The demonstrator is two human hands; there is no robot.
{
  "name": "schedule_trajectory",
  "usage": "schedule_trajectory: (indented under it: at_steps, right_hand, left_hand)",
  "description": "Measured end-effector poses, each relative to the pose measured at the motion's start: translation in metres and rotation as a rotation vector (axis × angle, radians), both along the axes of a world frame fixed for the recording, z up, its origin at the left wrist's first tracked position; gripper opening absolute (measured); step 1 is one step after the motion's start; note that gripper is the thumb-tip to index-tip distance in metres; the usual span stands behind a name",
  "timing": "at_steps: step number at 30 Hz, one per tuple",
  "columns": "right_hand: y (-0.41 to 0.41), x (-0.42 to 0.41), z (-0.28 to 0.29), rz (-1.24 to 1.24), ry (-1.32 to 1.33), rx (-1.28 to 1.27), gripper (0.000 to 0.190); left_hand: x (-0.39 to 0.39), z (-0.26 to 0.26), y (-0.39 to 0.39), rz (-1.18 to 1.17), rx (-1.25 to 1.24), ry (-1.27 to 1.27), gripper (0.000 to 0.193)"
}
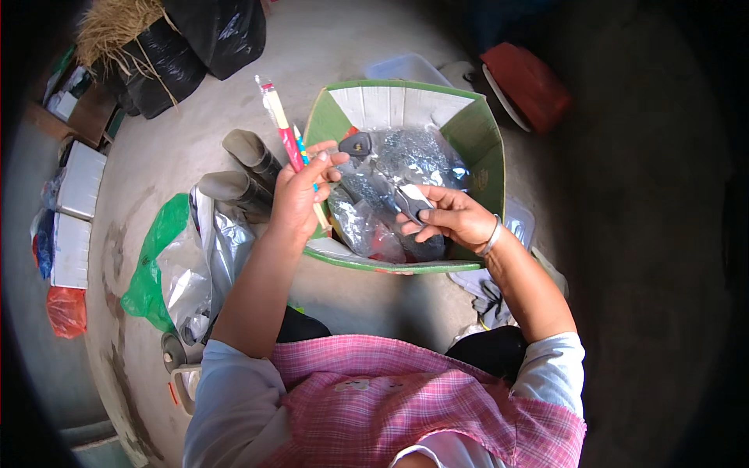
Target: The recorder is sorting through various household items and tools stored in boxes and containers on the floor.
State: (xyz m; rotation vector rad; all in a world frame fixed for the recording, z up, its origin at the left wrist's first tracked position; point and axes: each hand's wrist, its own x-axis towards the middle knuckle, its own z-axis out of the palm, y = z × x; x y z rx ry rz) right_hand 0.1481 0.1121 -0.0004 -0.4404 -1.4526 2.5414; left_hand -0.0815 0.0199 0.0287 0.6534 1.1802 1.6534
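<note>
A green cardboard box [488, 158] with a pale inside stands on the floor before me, holding clear plastic bags [409, 161] and bubble wrap. Above its left side, my left hand [301, 190] holds a pink-and-cream stick [285, 131] in a clear wrapper and a slim blue patterned stick [299, 143]. A dark, flat, rounded piece [355, 145] is at this hand's fingertips; whether they grip it, I cannot tell. Over the right part of the box, my right hand [447, 216] pinches a small dark object with a white part [414, 202] between thumb and fingers.
Rubber boots [248, 169] stand left of the box, near a green plastic bag [155, 269] and silvery bags. Black bags [225, 35] with straw are at the upper left. White foam boxes [73, 216] line the left side. Gray gloves [493, 304] and a clear plastic tray [518, 219] lie to the right.
</note>
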Motion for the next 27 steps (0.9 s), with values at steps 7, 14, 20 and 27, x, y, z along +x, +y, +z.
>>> schedule_trajectory:
  at_steps: [7, 14, 20, 27]
  right_hand:
    - [0.0019, 0.0003, -0.0048, -0.136, -0.096, 0.038, 0.032]
    - [-0.0021, 0.0003, -0.0008, -0.123, -0.043, 0.008, 0.033]
    - [-0.0006, 0.0027, -0.0006, -0.110, -0.016, -0.009, 0.040]
    - [-0.0028, 0.0014, -0.0014, -0.110, -0.037, 0.048, 0.041]
  left_hand:
    - [0.0020, 0.0025, -0.0007, 0.012, -0.038, 0.099, 0.032]
    - [0.0028, -0.0014, 0.0005, 0.086, -0.079, 0.138, 0.028]
    - [0.0033, -0.0010, 0.0015, 0.127, -0.072, 0.085, 0.023]
    - [0.0005, -0.0049, 0.0005, 0.117, -0.054, 0.079, 0.024]
